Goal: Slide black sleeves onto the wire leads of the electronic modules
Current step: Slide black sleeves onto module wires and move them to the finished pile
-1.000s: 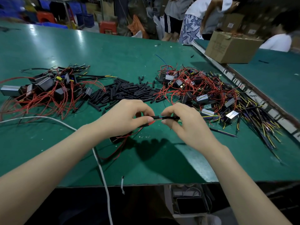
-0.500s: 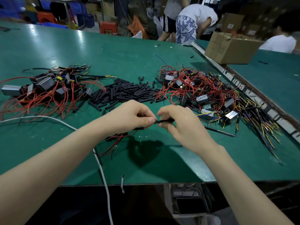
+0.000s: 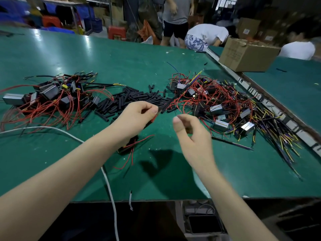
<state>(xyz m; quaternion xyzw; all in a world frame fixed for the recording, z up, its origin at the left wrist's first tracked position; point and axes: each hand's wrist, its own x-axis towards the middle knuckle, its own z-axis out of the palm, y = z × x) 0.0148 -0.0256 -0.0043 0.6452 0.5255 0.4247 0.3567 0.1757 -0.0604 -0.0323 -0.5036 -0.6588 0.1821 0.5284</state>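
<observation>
My left hand [image 3: 137, 117] pinches a red wire lead [image 3: 155, 117] near its tip, where a black sleeve sits on it. The lead's module [image 3: 126, 147] hangs below my wrist just above the green table [image 3: 121, 54], with loose red wires trailing from it. My right hand [image 3: 191, 134] hovers to the right, apart from the lead, fingers loosely curled, and nothing shows in it. A heap of loose black sleeves [image 3: 133, 100] lies just beyond my hands.
A pile of modules with red wires [image 3: 52, 100] lies at the left, and a bigger tangle of modules [image 3: 222, 106] at the right. A white cable [image 3: 73, 137] crosses the near table. A cardboard box [image 3: 246, 54] stands back right. People stand behind the table.
My right hand has let go of the sleeve and drawn back to the right. My left hand keeps its pinch on the lead and has risen slightly.
</observation>
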